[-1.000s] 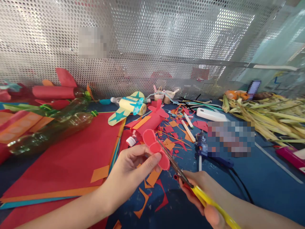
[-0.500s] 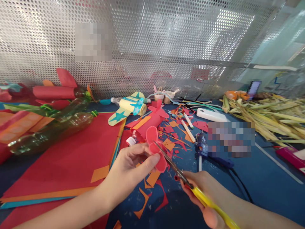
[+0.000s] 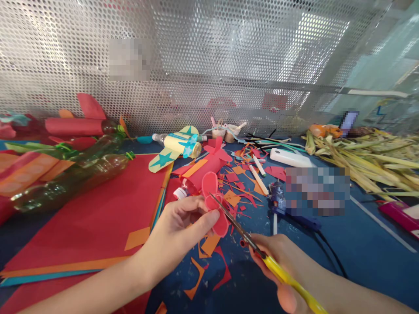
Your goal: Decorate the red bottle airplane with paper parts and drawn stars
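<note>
Between the thumb and fingers of my left hand is a red paper propeller-shaped cutout with rounded lobes. My right hand grips yellow-handled scissors, its fingers closed around the handles. The scissors' dark blades lie across the middle of the red cutout, close to my left thumb tip. Just behind the cutout lies a red paper-wrapped bottle plane with an orange strip and a white cap. Red and orange paper scraps are scattered beneath and beyond my hands.
Stacked coloured paper sheets lie at left, with green plastic bottles behind. A yellow bottle plane with blue stars sits at the back. On the right are a blue glue gun with its cord and dry husks. A perforated metal panel stands behind.
Almost nothing differs. The red cutout and the scissors have shifted very slightly, with the blades still across the cutout's middle. Both hands keep their hold.
</note>
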A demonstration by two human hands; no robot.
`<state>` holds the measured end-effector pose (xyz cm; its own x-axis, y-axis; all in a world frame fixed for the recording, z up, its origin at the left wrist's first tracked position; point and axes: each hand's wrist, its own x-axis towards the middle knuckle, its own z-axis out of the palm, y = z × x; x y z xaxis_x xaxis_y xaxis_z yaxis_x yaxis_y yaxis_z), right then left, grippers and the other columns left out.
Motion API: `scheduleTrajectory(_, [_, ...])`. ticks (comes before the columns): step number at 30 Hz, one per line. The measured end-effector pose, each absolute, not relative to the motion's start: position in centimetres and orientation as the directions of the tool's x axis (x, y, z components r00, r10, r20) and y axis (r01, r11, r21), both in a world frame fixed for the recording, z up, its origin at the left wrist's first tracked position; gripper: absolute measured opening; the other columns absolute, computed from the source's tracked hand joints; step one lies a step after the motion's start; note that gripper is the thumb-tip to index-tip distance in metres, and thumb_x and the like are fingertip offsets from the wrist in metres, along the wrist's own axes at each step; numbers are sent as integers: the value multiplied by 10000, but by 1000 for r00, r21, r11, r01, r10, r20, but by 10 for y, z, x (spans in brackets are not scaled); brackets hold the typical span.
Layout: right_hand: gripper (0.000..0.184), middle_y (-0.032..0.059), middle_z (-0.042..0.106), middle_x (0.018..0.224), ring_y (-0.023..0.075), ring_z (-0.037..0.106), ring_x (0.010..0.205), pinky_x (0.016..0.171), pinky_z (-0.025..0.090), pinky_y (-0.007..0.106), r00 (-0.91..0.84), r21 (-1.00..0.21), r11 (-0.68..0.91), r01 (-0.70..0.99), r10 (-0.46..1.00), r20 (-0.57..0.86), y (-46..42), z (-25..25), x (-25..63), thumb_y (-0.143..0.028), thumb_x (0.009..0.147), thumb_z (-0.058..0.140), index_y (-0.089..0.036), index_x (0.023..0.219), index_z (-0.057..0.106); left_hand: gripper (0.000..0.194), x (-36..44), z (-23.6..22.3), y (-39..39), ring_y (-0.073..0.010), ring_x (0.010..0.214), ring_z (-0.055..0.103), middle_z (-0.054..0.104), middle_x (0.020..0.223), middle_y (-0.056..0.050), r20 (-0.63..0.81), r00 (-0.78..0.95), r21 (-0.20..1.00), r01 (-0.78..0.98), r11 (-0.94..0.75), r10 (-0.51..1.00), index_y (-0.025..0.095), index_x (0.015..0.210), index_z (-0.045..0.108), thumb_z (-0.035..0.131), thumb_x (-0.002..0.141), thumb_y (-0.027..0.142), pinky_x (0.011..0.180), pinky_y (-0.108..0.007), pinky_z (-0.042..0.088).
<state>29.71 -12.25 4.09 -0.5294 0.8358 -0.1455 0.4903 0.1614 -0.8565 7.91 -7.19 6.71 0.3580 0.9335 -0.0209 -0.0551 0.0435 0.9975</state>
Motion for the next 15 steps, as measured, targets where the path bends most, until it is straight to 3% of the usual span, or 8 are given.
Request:
scheduleTrajectory(9, [843,-63,323,574,79,225,515,417,186,225,-521,-873,136,468,841,-148,-124,27,298,-964,559,251,-177,776,461,220,78,62,-70,-121,597,545,601,622,20,-50,371,995,-60,78,927,184,676,642,706,738,385,600,-232,485])
scheduleTrajectory(15, [893,-51,326,608,90,239,528,423,229,233,-433,-885,111,452,895,-109,-129,23,291,-995,492,149,-196,776,428,239,78,61,-71,-105,580,531,587,602,31,-69,359,995,-41,89,931,182,656,628,713,733,391,616,-218,481])
